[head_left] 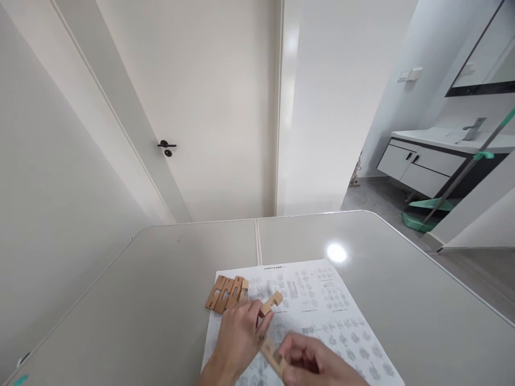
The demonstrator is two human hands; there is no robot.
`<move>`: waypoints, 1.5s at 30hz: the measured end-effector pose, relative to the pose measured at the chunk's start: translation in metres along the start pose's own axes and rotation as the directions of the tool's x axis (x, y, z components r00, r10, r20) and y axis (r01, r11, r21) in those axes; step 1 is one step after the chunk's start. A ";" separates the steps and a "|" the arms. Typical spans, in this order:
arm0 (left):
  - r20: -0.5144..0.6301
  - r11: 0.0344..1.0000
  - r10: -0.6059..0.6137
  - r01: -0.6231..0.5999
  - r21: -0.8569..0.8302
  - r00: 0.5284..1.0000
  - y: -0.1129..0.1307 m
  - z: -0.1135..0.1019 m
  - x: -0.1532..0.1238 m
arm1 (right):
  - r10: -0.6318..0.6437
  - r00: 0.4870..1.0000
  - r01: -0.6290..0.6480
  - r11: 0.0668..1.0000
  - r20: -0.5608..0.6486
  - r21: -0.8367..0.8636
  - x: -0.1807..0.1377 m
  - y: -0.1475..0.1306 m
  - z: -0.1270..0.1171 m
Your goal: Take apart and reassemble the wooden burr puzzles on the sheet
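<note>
My left hand (238,335) is closed in a pinch on a small notched wooden piece (272,302), held just above a printed instruction sheet (330,305). My right hand (311,362), slightly blurred at the bottom edge, grips another notched wooden bar (272,354) between fingers and thumb. The two pieces sit close together, the left one higher. A row of several more wooden puzzle pieces (226,292) lies side by side at the sheet's upper left corner, just beyond my left hand.
The grey table (120,300) has a seam down its middle and rounded far corners. Behind it stands a white door with a black handle (166,146). To the right, a bathroom vanity (426,161) and a green broom with dustpan (426,212).
</note>
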State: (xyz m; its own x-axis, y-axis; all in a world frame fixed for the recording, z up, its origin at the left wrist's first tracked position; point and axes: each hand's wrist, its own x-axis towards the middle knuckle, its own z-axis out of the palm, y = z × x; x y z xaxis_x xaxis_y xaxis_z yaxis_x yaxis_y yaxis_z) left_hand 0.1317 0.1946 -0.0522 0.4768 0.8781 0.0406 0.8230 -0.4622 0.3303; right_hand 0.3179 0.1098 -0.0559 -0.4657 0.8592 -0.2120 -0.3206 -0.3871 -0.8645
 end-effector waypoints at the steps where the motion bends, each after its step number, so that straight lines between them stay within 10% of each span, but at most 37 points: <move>1: -0.015 0.999 -0.017 0.018 0.040 1.000 -0.001 0.002 0.003 | -0.027 0.998 0.025 0.999 -0.059 -0.044 0.005 0.002 -0.002; 10: -0.120 0.967 -0.141 0.163 0.195 0.983 -0.017 0.018 0.011 | -0.345 0.767 -0.235 0.633 -0.541 -0.738 0.052 0.033 -0.027; 17: -0.210 0.975 -0.156 0.184 0.123 0.965 -0.032 0.021 0.001 | -0.391 0.802 -0.336 0.331 -0.452 -0.882 0.094 0.032 -0.008; 31: -0.362 0.944 -0.329 0.289 -0.161 0.872 -0.142 0.002 -0.012 | -0.427 0.853 0.059 0.649 -0.298 -0.759 0.065 0.008 -0.070; 45: -0.345 0.910 -0.399 0.321 -0.261 0.849 -0.149 0.014 -0.019 | -0.477 0.813 0.068 0.646 -0.333 -0.760 0.070 0.024 -0.092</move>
State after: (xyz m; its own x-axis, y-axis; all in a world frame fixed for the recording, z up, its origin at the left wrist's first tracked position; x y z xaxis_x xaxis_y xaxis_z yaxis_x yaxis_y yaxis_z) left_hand 0.0044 0.2450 -0.1158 -0.0298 0.9731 0.2286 0.8216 -0.1064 0.5601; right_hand 0.3537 0.1916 -0.1333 0.0491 0.9949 0.0886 0.3885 0.0627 -0.9193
